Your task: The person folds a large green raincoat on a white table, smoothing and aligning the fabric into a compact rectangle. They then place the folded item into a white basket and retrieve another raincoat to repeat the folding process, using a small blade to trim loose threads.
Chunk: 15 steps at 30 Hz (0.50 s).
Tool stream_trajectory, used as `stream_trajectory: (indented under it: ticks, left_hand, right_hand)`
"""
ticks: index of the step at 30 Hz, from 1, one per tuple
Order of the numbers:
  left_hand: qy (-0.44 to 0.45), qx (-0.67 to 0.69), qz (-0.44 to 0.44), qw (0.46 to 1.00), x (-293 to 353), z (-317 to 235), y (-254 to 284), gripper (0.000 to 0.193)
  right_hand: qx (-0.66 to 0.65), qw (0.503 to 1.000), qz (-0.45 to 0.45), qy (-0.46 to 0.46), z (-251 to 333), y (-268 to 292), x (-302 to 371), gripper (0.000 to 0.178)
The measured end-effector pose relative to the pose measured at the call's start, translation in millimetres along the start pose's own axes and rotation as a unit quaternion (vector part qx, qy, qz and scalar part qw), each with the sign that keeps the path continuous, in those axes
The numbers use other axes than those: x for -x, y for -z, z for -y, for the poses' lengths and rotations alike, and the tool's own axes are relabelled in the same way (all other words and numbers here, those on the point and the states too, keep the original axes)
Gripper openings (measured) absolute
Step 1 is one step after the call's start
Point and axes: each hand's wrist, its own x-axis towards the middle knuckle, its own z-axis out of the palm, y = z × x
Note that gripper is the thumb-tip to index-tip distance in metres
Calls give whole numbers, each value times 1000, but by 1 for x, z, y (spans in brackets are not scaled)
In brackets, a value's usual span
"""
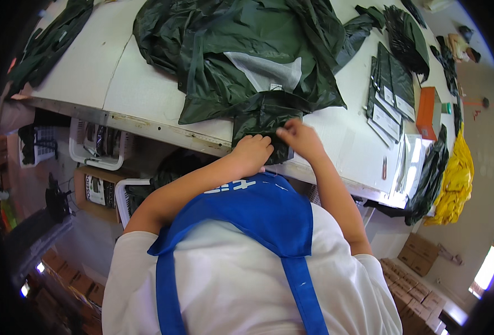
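A dark green, shiny raincoat (247, 39) lies spread over the white table in front of me. Its white mesh lining (269, 70) and a small white label (276, 87) show at the neck. From there a narrow dark fabric section (261, 120) reaches over the table's near edge. My left hand (252, 152) is closed on the lower part of this section, its fingers curled over the fabric. Just to the right, my right hand (303, 138) has its fingers bent in a pinch at the fabric's right side. What lies between those fingertips cannot be made out.
Flat dark packages with white labels (391, 97) lie on the right, beside an orange box (427, 113). Yellow fabric (454, 178) hangs off the right end. Another dark garment (51, 42) lies far left. White baskets (99, 160) and a cardboard box (85, 192) sit below the table.
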Motion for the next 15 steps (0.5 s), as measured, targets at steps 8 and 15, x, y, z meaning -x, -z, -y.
stream_trajectory:
  ticks: [8, 15]
  left_hand:
    - [26, 5, -25, 999, -3, 0, -2, 37]
    - [33, 98, -138, 985, 1, 15, -24, 28]
  right_hand:
    - [-139, 970, -60, 191, 22, 1, -56, 20]
    - [95, 955, -15, 281, 2, 19, 11, 37]
